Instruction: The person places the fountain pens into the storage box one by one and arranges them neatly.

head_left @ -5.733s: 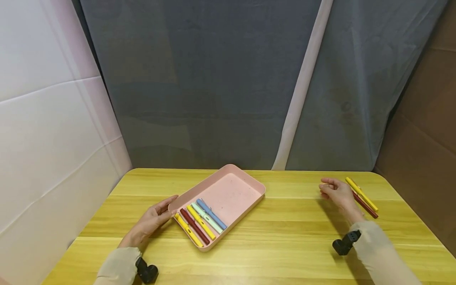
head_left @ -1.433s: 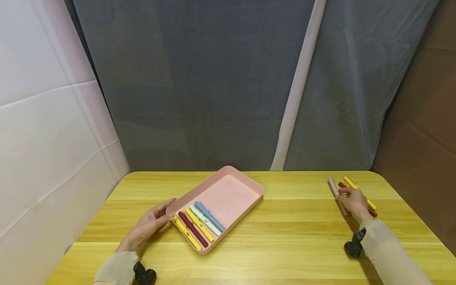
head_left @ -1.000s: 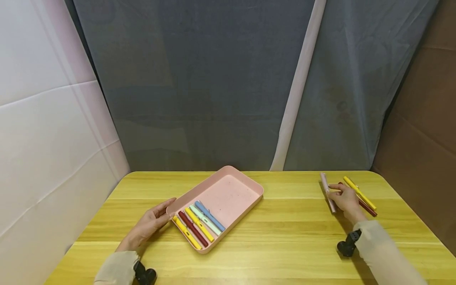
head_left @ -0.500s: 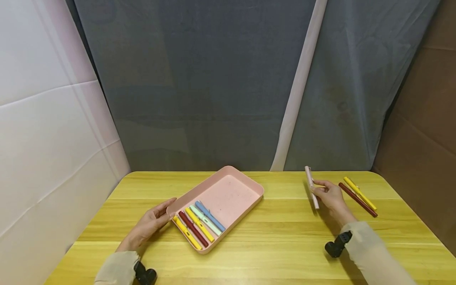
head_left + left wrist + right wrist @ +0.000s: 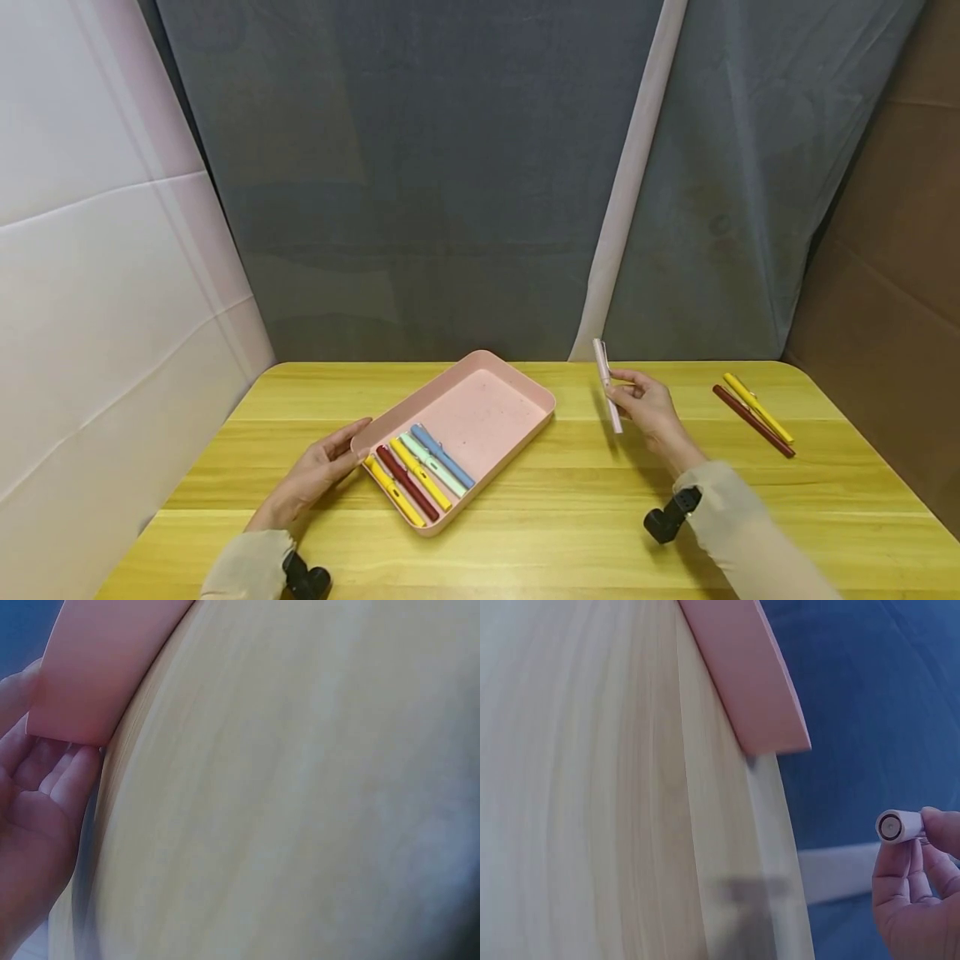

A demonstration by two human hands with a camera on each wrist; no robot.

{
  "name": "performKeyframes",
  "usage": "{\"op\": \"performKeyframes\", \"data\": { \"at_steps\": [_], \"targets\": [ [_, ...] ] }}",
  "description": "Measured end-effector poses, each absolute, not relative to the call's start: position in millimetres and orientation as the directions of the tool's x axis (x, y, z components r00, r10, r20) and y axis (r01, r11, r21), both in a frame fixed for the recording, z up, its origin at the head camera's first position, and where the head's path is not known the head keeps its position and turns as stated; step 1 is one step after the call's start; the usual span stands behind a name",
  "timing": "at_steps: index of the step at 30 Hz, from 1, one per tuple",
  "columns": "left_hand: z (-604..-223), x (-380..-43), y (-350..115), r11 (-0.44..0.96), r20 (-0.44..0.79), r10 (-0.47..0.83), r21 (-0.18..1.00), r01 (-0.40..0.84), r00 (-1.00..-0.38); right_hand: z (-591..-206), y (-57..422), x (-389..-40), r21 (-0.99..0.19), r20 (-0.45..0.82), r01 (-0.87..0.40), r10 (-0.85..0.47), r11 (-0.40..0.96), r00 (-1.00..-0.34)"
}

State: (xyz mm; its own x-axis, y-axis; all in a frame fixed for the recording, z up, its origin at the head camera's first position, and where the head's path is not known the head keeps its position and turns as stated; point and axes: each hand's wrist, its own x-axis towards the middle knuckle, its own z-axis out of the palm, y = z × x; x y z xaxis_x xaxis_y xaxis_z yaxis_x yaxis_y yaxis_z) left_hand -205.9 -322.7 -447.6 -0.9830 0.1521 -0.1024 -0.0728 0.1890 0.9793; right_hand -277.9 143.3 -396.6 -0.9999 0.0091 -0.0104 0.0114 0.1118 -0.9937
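Observation:
A pale pink capped pen [image 5: 607,384] is pinched between thumb and fingers of my right hand [image 5: 651,412], lifted above the table to the right of the tray. In the right wrist view the round end of that pen [image 5: 892,826] faces the camera. My left hand [image 5: 316,467] grips the near-left corner of the pink tray [image 5: 517,433]; the left wrist view has the fingers [image 5: 73,784] at the underside of the tray wall [image 5: 97,671]. Inside the tray, side by side, lie a blue pen [image 5: 442,457], a mint pen [image 5: 432,464], a dark red pen [image 5: 407,482] and two yellow pens.
On the right of the wooden table [image 5: 570,525] lie a yellow pen [image 5: 759,408] and a dark red pen [image 5: 753,421], close together. A grey cloth [image 5: 450,183] hangs behind the table, a white one [image 5: 112,275] at the left, and a brown panel stands at the right.
My right hand has picked up the pale pink pen from beside the yellow and dark red pens and carried it left, toward the tray. The left hand and tray have stayed in place.

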Motion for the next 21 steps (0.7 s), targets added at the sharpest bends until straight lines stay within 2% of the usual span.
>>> {"op": "performKeyframes", "data": {
  "at_steps": [21],
  "targets": [
    [-449,-206,-323,0.201,-0.091,0.154,0.978,-0.058,-0.984,-400,79,-276,-1.000,-0.008,0.007,-0.057,0.027,-0.998]
  ]
}}
